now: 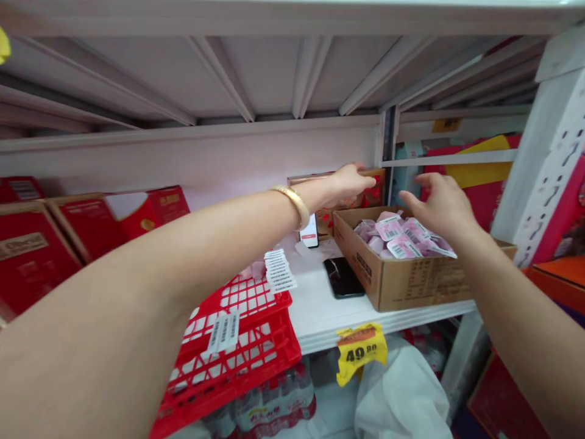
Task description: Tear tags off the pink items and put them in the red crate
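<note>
- Clock read from centre of the head view
- Left hand [346, 184]: toward 2 o'clock, held up in front of a red-patterned box [372, 196]; fingers outstretched, cannot tell whether anything is pinched; gold bangle [297, 206] on wrist
- Right hand [442, 204]: at 3 o'clock, open, thumb apart from fingers, palm over the carton's far side
- Carton [379, 277]: brown cardboard, 3 to 4 o'clock, standing on the white shelf [313, 320]
- Small pink packs [402, 230]: heaped in the carton, several with barcode labels facing up
- Black phone [343, 277]: 4 o'clock, flat on shelf, just beside the carton
- Lit phone [309, 233]: just below centre, upright, partly behind the left forearm
- Red basket [283, 341]: 7 o'clock; barcode strips [280, 271] at its upper corner
- Yellow price tag [361, 353]: 5 o'clock, shelf edge
</note>
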The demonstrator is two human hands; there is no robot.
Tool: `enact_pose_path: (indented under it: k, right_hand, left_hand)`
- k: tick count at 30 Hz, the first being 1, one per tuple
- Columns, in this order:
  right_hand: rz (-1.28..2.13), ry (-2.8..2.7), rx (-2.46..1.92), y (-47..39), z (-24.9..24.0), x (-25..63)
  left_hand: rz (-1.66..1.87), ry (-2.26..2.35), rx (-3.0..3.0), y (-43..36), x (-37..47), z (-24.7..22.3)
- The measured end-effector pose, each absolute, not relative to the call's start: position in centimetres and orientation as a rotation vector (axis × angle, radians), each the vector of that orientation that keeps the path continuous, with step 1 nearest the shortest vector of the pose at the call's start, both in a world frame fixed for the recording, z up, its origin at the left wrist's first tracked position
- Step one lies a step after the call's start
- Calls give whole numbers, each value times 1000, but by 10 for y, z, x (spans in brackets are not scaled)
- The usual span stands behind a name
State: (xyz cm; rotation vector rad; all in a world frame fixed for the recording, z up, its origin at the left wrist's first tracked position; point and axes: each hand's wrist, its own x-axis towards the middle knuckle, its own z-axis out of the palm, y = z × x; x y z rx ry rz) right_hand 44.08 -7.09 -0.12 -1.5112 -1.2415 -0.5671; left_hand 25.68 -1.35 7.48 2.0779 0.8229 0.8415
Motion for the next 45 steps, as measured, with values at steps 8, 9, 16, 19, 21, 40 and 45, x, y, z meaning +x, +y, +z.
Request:
enact_pose_path:
  k: [8,9,16,19,21,40,45]
  right_hand:
    - [-643,-1390,-1128,-140,-36,358]
    - [-627,-1420,-1062,-145,-42,344]
    - [-375,-1571,-897,-156,-85,270]
    - [-277,-1545,-889,-161,-100,253]
    - [-233,-1506,-893,-167,-107,244]
    - [-136,-1786,-625,-186,-105,199]
    - [-219,-1804,-619,-180,-103,191]
  left_hand:
    - [895,1285,2277,3,100,65]
    - [847,1389,2337,5,75,59]
    - [-185,1895,2557,4,-55,-5]
    - [-451,1962,2534,3,-71,-29]
    - [-482,1979,2535,6,-72,-41]
    - [-254,1765,2530,13,-51,-51]
    - [196,1492,2355,-16,-36,-7]
